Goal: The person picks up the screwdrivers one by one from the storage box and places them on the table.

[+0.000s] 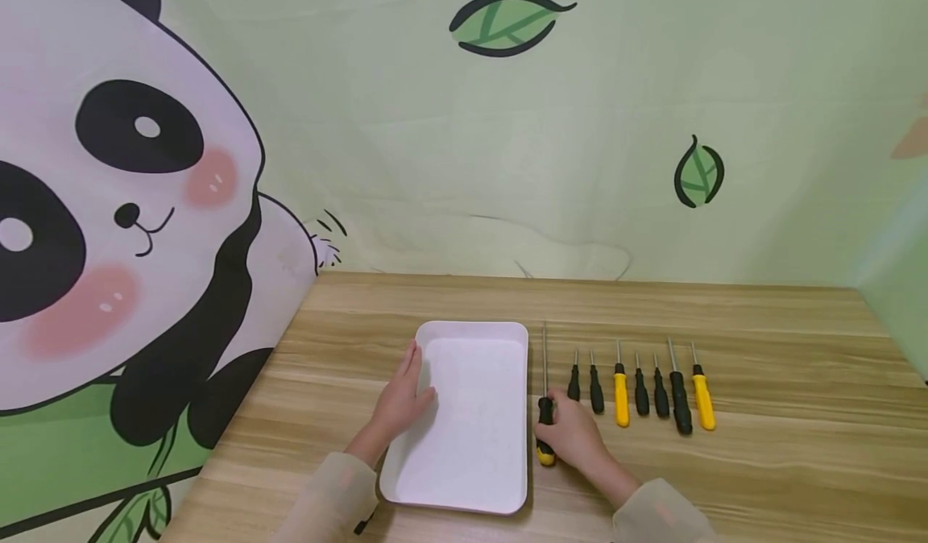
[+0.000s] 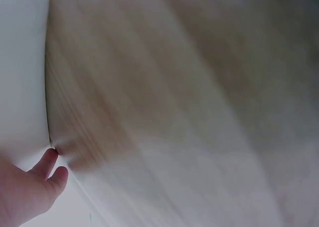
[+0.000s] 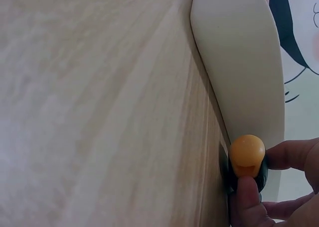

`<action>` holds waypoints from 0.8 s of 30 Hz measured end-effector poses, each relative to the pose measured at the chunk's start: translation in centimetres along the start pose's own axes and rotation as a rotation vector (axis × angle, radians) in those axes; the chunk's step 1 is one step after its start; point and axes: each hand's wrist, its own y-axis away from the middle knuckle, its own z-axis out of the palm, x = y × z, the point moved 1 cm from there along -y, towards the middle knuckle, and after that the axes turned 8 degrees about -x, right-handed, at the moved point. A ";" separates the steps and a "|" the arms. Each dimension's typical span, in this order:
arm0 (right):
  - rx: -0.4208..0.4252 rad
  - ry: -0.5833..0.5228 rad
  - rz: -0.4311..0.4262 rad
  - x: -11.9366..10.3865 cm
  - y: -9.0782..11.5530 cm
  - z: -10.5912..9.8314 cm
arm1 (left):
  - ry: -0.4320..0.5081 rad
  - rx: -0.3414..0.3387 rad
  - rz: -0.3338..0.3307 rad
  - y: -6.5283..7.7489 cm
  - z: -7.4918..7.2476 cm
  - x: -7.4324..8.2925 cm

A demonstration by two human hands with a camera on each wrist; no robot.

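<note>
A white rectangular tray [image 1: 474, 422] lies on the wooden table. My left hand [image 1: 397, 402] rests at its left edge, thumb over the rim and fingers along the outer wall; in the left wrist view fingertips [image 2: 51, 155] touch the tray wall [image 2: 25, 72]. Just right of the tray lies a long screwdriver [image 1: 546, 452] with a black handle and yellow end. My right hand [image 1: 578, 434] pinches its handle, and the right wrist view shows thumb and fingers around the rounded yellow end [image 3: 246, 151]. The shank points away from me.
Right of my hand, several screwdrivers lie in a row, shanks pointing to the back: small black ones [image 1: 597, 390], a larger black one [image 1: 680, 402] and yellow ones [image 1: 622, 399]. A printed cloth wall [image 1: 580, 164] stands behind the table [image 1: 797, 446].
</note>
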 end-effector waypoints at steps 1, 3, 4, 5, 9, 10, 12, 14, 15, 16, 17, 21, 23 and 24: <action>-0.001 0.005 -0.003 0.0 0.0 0.0 | 0.000 0.000 0.001 0.0 0.0 0.0; -0.004 0.012 -0.008 -0.1 0.1 0.0 | 0.000 -0.001 0.000 0.0 0.0 0.0; -0.005 0.016 -0.009 -0.1 0.1 -0.1 | 0.000 -0.002 -0.001 0.0 0.0 0.0; -0.008 0.015 -0.010 -0.1 0.1 -0.1 | -0.001 -0.003 -0.003 -0.1 0.0 0.0; -0.004 0.046 -0.018 -0.2 0.2 -0.1 | 0.001 -0.008 -0.011 0.0 -0.1 0.0; -0.002 0.059 -0.015 -0.2 0.2 -0.1 | 0.002 -0.010 -0.014 0.0 -0.1 0.0; 0.002 0.083 -0.009 -0.2 0.2 -0.1 | 0.002 -0.013 -0.018 0.0 -0.1 0.1; 0.007 0.100 -0.002 -0.1 0.2 -0.1 | 0.005 -0.013 -0.019 0.1 -0.1 0.1; 0.007 0.100 0.004 -0.1 0.2 -0.1 | 0.006 -0.012 -0.018 0.1 -0.1 0.1; 0.007 0.100 0.005 -0.1 0.2 -0.1 | 0.008 -0.011 -0.016 0.1 -0.1 0.2; 0.006 0.098 0.004 -0.1 0.2 -0.1 | 0.009 -0.009 -0.015 0.1 -0.1 0.2; 0.005 0.084 -0.001 -0.2 0.2 -0.2 | 0.002 -0.004 -0.010 0.0 0.0 0.1; 0.004 0.079 -0.001 -0.2 0.3 -0.3 | -0.002 -0.001 -0.008 0.0 0.0 0.0; 0.003 0.078 -0.002 -0.3 0.3 -0.3 | -0.003 0.001 -0.007 0.0 0.0 0.0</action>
